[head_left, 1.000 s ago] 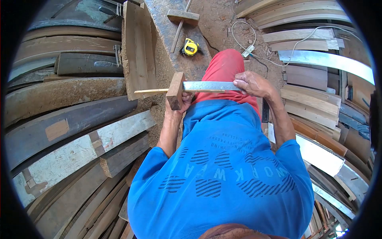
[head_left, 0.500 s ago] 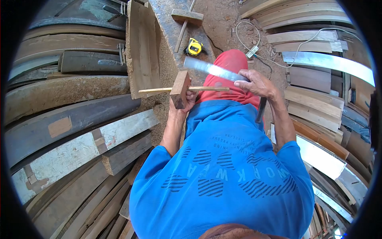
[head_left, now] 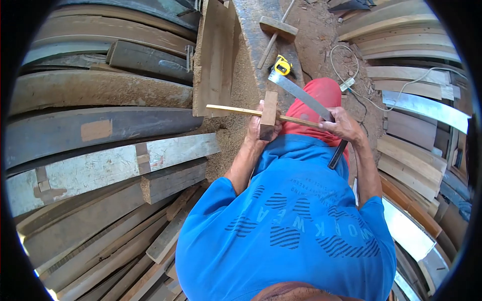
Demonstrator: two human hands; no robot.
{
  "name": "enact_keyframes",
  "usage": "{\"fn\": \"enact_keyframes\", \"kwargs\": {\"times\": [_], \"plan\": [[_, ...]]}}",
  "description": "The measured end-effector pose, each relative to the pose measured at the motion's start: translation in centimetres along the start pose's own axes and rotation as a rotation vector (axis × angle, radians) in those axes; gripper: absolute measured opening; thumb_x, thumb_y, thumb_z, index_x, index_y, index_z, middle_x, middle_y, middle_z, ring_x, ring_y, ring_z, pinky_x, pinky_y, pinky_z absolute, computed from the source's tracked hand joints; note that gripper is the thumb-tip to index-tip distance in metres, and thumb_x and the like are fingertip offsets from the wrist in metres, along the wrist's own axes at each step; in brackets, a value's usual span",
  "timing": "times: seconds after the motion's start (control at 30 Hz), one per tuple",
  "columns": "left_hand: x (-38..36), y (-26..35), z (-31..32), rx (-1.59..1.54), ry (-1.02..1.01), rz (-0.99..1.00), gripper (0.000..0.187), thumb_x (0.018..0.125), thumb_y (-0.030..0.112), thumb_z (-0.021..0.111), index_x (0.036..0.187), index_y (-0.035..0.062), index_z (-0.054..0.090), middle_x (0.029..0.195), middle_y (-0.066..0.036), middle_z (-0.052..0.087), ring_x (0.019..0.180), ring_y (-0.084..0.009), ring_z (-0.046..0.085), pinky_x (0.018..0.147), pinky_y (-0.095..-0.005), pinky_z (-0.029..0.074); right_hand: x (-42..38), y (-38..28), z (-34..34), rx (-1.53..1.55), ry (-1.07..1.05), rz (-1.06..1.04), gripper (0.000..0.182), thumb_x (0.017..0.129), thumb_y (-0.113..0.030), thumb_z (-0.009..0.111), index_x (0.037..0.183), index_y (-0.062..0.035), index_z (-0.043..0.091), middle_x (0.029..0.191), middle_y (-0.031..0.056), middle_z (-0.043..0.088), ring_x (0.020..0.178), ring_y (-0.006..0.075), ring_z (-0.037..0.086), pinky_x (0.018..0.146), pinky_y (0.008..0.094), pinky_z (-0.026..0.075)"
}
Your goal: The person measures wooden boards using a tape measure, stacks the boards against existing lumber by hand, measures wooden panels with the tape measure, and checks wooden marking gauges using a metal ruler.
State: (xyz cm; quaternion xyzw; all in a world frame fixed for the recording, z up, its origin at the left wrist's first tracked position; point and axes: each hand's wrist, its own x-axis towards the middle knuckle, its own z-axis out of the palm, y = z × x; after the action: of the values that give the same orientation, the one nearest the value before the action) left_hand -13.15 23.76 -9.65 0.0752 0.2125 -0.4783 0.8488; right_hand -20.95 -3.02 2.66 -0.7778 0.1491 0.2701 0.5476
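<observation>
Fingers of my left hand [head_left: 255,129] are wrapped round a wooden marking gauge [head_left: 268,115], a block with a thin stick passing through it. The stick runs crosswise above my lap, its right end close to my right hand [head_left: 344,124]. That hand grips a try square [head_left: 304,96], whose metal blade slants up and left, while its dark handle [head_left: 338,154] points down toward my shirt. Part of the square is hidden under my fingers. Just beyond the blade's far tip, a yellow tape measure [head_left: 282,65] lies on the worn bench [head_left: 256,22].
Farther along the bench rests another wooden block on a stick [head_left: 278,29]. Stacked boards line the left [head_left: 100,128] and the right [head_left: 409,140]. A white cable with a socket [head_left: 347,84] trails over the dirt floor. Sawdust [head_left: 238,65] lies beside the bench.
The view has shifted, so everything sits farther right. The try square's blade, blurred and nearly level before, is now sharp and more steeply slanted. My right hand is nearer the stick's end.
</observation>
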Motion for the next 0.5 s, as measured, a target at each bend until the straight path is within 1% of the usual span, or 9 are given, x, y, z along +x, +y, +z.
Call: {"fn": "enact_keyframes", "kwargs": {"times": [0.03,0.13,0.23,0.27,0.33,0.37,0.43,0.47,0.5], "plan": [[0.1,0.0,-0.4,0.038,-0.016,-0.002,0.048,0.100,0.048,0.047,0.123,0.0079,0.058,0.085,-0.008,0.062,0.064,-0.0182,0.059,0.057,-0.0297,0.051,-0.1,-0.2,-0.1,0.050,-0.012,0.031,0.016,0.079,-0.015,0.072,0.076,-0.0041,0.061,0.063,-0.0048,0.048,0.060,0.0078,0.042,0.055,0.0301,0.035],[0.1,0.0,-0.1,0.098,-0.015,-0.022,0.048,0.099,0.051,0.049,0.120,0.0086,0.059,0.084,-0.007,0.061,0.062,-0.0176,0.058,0.056,-0.0294,0.051,-0.1,0.8,-0.2,0.119,-0.036,0.017,0.014,0.079,-0.015,0.070,0.076,-0.0043,0.061,0.063,-0.0050,0.050,0.060,0.0066,0.044,0.055,0.0289,0.036],[0.8,0.2,-1.5,0.210,-0.001,-0.006,0.047,0.098,0.054,0.050,0.115,0.0113,0.060,0.081,-0.006,0.061,0.063,-0.0182,0.061,0.057,-0.0318,0.054,-0.3,0.7,-0.2,0.166,-0.032,0.075,0.011,0.078,-0.014,0.067,0.076,-0.0048,0.061,0.064,-0.0049,0.051,0.059,0.0058,0.046,0.053,0.0264,0.036],[1.0,0.2,-1.8,0.243,0.011,0.002,0.046,0.098,0.054,0.050,0.114,0.0117,0.061,0.082,-0.007,0.062,0.063,-0.0186,0.062,0.057,-0.0326,0.054,-0.2,1.2,-0.2,0.165,-0.025,0.068,0.015,0.078,-0.018,0.068,0.078,-0.0044,0.062,0.064,-0.0044,0.053,0.059,0.0058,0.047,0.053,0.0253,0.037],[1.3,0.5,-1.3,0.367,0.051,0.015,0.046,0.099,0.051,0.049,0.121,0.0106,0.057,0.090,-0.009,0.063,0.069,-0.0196,0.064,0.061,-0.0342,0.058,0.1,3.0,-0.3,0.155,-0.006,0.052,0.023,0.079,-0.025,0.069,0.081,-0.0035,0.063,0.065,-0.0033,0.055,0.058,0.0057,0.049,0.052,0.0232,0.038],[1.4,0.6,-0.6,0.428,0.066,0.022,0.047,0.100,0.049,0.049,0.125,0.0100,0.056,0.095,-0.010,0.064,0.073,-0.0201,0.066,0.064,-0.0351,0.059,0.2,3.3,-0.2,0.200,0.010,0.068,0.019,0.078,-0.022,0.068,0.082,-0.0033,0.065,0.065,-0.0034,0.055,0.058,0.0056,0.049,0.052,0.0236,0.038],[1.5,0.3,0.9,0.474,0.051,0.107,0.052,0.101,0.043,0.049,0.136,0.0052,0.045,0.104,-0.010,0.063,0.081,-0.0176,0.066,0.068,-0.0338,0.059,0.1,3.9,-0.1,0.288,0.046,0.099,0.014,0.078,-0.015,0.066,0.083,-0.0028,0.067,0.066,-0.0037,0.055,0.057,0.0054,0.048,0.051,0.0243,0.037],[1.7,0.3,1.7,0.496,0.042,0.150,0.055,0.102,0.041,0.049,0.142,0.0028,0.039,0.109,-0.010,0.063,0.085,-0.0164,0.066,0.070,-0.0332,0.060,0.1,4.4,-0.2,0.283,0.057,0.116,0.015,0.078,-0.016,0.066,0.084,-0.0024,0.068,0.066,-0.0035,0.056,0.057,0.0053,0.048,0.051,0.0242,0.037],[2.2,0.8,0.6,0.476,0.046,0.118,0.055,0.102,0.021,0.049,0.149,0.0017,0.029,0.119,-0.012,0.059,0.100,-0.0177,0.064,0.081,-0.0348,0.058,0.2,4.9,-0.3,0.278,0.068,0.131,0.016,0.078,-0.016,0.066,0.085,-0.0020,0.068,0.066,-0.0033,0.056,0.057,0.0052,0.048,0.051,0.0241,0.037]]}}
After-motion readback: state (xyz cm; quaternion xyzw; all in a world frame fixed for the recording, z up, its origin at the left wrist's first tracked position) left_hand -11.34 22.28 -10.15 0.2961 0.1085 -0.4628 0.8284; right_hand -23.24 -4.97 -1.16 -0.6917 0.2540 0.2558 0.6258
